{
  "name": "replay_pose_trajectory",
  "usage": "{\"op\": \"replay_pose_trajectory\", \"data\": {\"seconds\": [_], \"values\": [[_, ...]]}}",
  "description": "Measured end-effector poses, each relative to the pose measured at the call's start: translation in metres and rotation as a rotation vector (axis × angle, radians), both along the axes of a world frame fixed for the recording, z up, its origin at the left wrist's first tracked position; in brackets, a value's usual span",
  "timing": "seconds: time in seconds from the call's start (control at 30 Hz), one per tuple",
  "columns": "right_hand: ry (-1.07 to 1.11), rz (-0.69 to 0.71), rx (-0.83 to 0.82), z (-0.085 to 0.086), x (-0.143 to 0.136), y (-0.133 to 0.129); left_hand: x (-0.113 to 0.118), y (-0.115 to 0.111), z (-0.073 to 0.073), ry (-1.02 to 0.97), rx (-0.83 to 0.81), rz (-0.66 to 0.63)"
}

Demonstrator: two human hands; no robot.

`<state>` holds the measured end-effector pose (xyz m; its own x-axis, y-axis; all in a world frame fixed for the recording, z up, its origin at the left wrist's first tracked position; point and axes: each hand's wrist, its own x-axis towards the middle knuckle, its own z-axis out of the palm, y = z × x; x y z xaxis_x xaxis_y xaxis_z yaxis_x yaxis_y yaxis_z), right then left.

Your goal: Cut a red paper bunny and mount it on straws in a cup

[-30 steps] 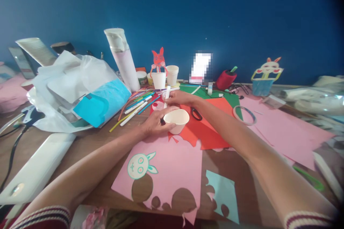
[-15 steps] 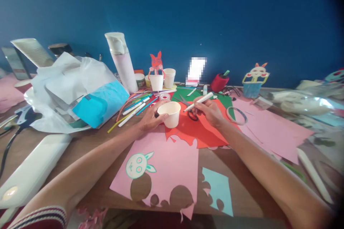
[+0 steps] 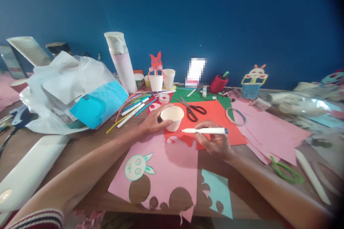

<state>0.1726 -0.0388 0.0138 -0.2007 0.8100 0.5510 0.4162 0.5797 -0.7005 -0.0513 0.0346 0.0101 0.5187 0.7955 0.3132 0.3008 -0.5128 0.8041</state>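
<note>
My left hand [image 3: 157,121] is closed around the side of a white paper cup [image 3: 175,118], its open mouth tilted toward me. In my right hand [image 3: 215,141] lies a white marker [image 3: 206,130], its tip pointing left, just beside the cup's lower right side; whether it touches cannot be told. Beneath both hands are an orange-red sheet [image 3: 223,114] and a pink sheet [image 3: 172,161] with cut-out holes. Black-handled scissors [image 3: 192,111] lie open beyond my right hand. A paper bunny face [image 3: 134,167] with green outlines rests on the pink sheet.
Several markers [image 3: 131,114] lie left of the cup, near a tape roll [image 3: 164,98]. A plastic bag [image 3: 67,93] bulges at the left. At the back stand a red cat cup [image 3: 156,82] and a blue bunny cup [image 3: 252,90]. A light blue scrap [image 3: 219,193] lies in front.
My right hand has moved down and nearer me, turning the marker so its tip points left by the cup. The cup has shifted slightly right and down. The scissors show more fully.
</note>
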Motion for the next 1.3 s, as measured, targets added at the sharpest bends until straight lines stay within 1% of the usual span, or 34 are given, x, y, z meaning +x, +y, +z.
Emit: {"op": "replay_pose_trajectory", "data": {"seconds": [0.1,0.23,0.33,0.57,0.87,1.03,1.2,1.3], "values": [[-0.037,0.004,-0.013,-0.001,0.0,0.0,0.0,-0.002,0.001,0.047,-0.005,-0.001],[-0.01,-0.025,-0.001,-0.001,0.001,0.004,0.0,-0.001,0.0,0.098,0.015,-0.019],[0.035,-0.034,-0.021,-0.001,0.002,0.005,0.0,0.0,-0.003,0.099,0.051,-0.03],[0.098,-0.055,-0.065,-0.001,0.005,0.006,-0.001,0.001,-0.007,0.098,0.055,-0.045],[0.079,-0.062,-0.099,-0.001,0.004,0.005,0.0,-0.001,-0.005,0.119,0.046,-0.038],[0.057,-0.063,-0.119,-0.008,0.003,0.007,0.001,-0.003,-0.005,0.109,0.064,-0.027],[0.14,-0.031,-0.198,-0.019,0.004,0.012,0.002,-0.004,-0.004,0.088,0.078,-0.04],[0.136,-0.044,-0.151,-0.021,0.004,0.009,0.002,-0.005,-0.004,0.095,0.084,-0.027]]}}
